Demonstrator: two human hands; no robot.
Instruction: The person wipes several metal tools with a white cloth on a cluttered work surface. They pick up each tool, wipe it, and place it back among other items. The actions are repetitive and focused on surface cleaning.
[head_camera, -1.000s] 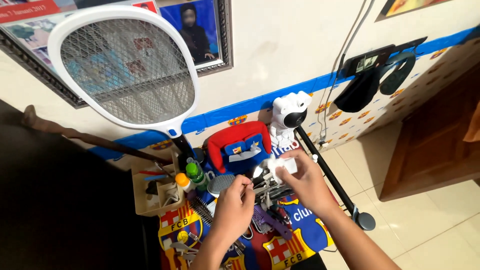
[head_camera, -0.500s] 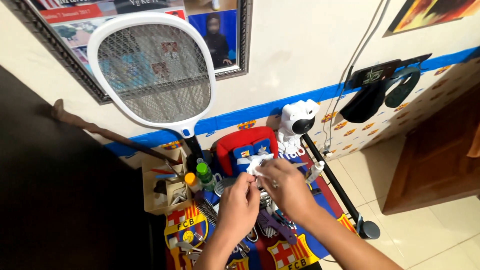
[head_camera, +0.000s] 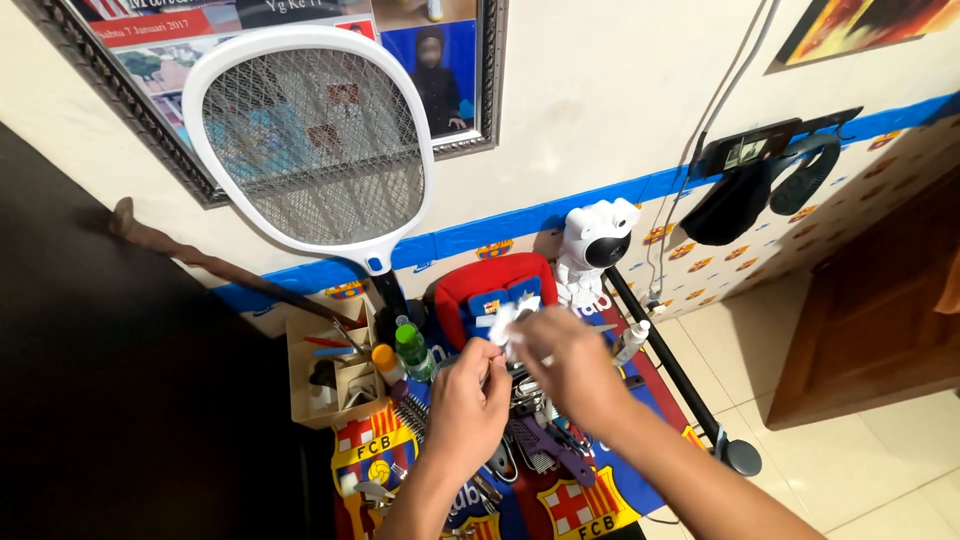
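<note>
A small white crumpled wad (head_camera: 503, 325), tissue or cloth by the look of it, is pinched at the fingertips of the right hand (head_camera: 567, 368), just above the middle of the cluttered table. The left hand (head_camera: 466, 403) is brought up right beside it, fingers curled in and closed on something thin and metallic; what exactly is gripped cannot be told. The two hands are seen nearly touching. Under them a heap of combs and scissors (head_camera: 545, 445) is spread on a blue, red and yellow crested cloth (head_camera: 580, 505). Just left of the hands a green bottle (head_camera: 412, 350) and an orange-capped bottle (head_camera: 386, 362) are stood upright, with a beige organiser box (head_camera: 318, 375) beside them. Behind, a red and blue pouch (head_camera: 490, 285) and a white astronaut figure (head_camera: 594, 245) are set against the wall. A large white mesh swatter (head_camera: 315, 150) is propped upright before a framed picture (head_camera: 455, 75).
</note>
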